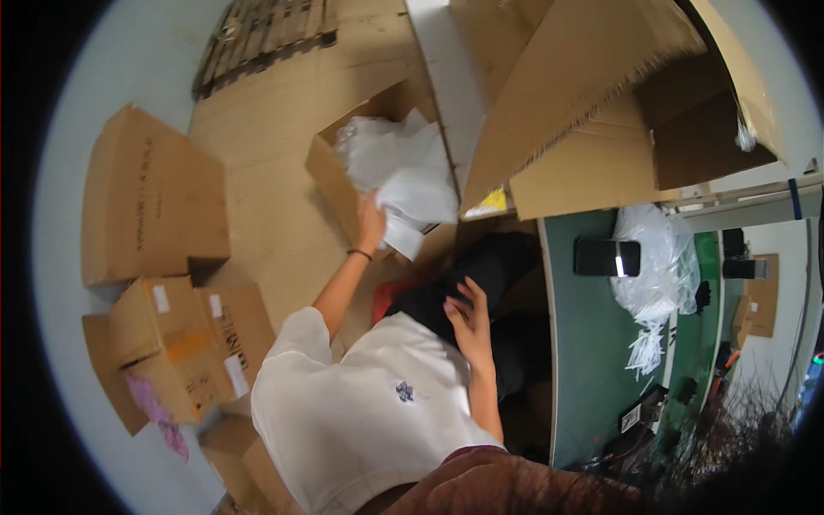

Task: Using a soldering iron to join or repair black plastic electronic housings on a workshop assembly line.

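My left hand [371, 225] is closed on the edge of a white plastic bag [416, 199], at the near side of an open cardboard box [333, 176]. More white, partly see-through bags [378, 142] fill that box. What may be inside the bags cannot be made out. My right hand [470, 324] hangs in front of my dark trousers, fingers apart and nothing in it. It is nearest to my lap and the edge of the green worktable [571, 343].
Large open carton [592, 129] overhangs at upper right. On the worktable lie a black phone [607, 257] and clear plastic wrapping [648, 266]. Stacked cartons [154, 202] line the left wall. A wooden pallet [266, 39] is at the back; something red [386, 296] shows by my legs.
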`<control>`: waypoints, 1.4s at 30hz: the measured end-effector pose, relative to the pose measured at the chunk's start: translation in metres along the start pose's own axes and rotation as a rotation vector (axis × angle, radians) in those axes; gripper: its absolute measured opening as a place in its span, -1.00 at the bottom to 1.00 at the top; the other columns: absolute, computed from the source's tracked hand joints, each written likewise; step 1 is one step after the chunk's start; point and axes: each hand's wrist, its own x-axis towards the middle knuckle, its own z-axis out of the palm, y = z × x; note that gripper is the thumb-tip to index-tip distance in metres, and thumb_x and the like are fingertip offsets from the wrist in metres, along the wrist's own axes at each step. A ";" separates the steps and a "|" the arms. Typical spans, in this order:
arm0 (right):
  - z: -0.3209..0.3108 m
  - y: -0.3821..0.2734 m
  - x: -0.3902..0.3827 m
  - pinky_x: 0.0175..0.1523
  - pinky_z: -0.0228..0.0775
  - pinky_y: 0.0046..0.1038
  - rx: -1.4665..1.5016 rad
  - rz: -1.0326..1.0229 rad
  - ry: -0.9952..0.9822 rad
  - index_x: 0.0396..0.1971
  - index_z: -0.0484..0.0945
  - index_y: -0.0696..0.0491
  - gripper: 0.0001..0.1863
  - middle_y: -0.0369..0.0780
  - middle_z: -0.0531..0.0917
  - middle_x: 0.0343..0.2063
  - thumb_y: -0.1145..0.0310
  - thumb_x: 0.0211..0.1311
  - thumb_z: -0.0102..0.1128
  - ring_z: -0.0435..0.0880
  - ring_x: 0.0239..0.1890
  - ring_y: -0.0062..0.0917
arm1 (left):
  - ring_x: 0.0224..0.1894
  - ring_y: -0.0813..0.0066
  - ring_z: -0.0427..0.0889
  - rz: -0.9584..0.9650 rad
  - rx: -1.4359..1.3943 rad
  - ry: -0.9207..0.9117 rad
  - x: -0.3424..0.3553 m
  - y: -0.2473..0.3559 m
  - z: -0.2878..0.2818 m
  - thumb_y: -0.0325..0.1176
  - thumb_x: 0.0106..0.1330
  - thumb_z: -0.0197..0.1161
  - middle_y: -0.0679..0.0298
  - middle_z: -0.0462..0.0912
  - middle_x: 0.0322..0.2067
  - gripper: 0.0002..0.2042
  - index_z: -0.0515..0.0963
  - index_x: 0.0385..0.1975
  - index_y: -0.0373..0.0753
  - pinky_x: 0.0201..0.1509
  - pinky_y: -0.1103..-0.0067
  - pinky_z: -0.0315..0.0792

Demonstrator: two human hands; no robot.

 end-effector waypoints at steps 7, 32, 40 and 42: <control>-0.049 0.005 -0.035 0.11 0.56 -0.49 -0.139 -0.063 0.562 0.31 0.37 0.14 -0.49 -0.09 0.55 0.13 0.56 0.41 0.25 0.66 0.00 -0.53 | 0.62 -0.11 -0.12 -0.140 0.496 -0.862 0.081 -0.099 0.217 0.06 0.44 0.09 -0.13 -0.03 0.57 -0.21 0.08 0.56 -0.27 0.66 0.18 -0.19; -0.199 -0.059 -0.103 0.47 0.09 -0.01 -0.670 -0.306 0.876 0.29 0.43 0.15 -0.38 0.05 0.38 0.35 0.34 0.25 0.37 0.29 0.41 0.04 | 0.17 0.42 0.60 0.810 -0.722 -0.380 0.001 0.452 -0.049 -0.42 0.36 0.39 0.20 0.63 0.17 -0.56 0.54 0.23 -0.30 0.25 0.48 0.48; -0.208 -0.066 -0.097 0.43 0.12 0.02 -0.739 -0.155 0.815 0.21 0.50 0.16 -0.46 0.02 0.45 0.32 0.18 0.34 0.30 0.37 0.38 0.00 | 0.32 -0.13 0.45 0.444 0.567 1.011 0.385 0.546 -0.029 -0.14 0.31 0.39 -0.15 0.40 0.36 -0.30 0.34 0.38 -0.37 0.48 0.14 0.27; -0.209 -0.062 -0.092 0.44 0.10 0.02 -0.785 -0.152 0.817 0.23 0.49 0.15 -0.43 -0.01 0.45 0.32 0.17 0.31 0.31 0.37 0.38 -0.02 | 0.32 -0.14 0.44 0.250 0.745 0.838 0.433 0.500 -0.062 -0.15 0.31 0.38 -0.15 0.40 0.35 -0.31 0.35 0.37 -0.36 0.48 0.14 0.26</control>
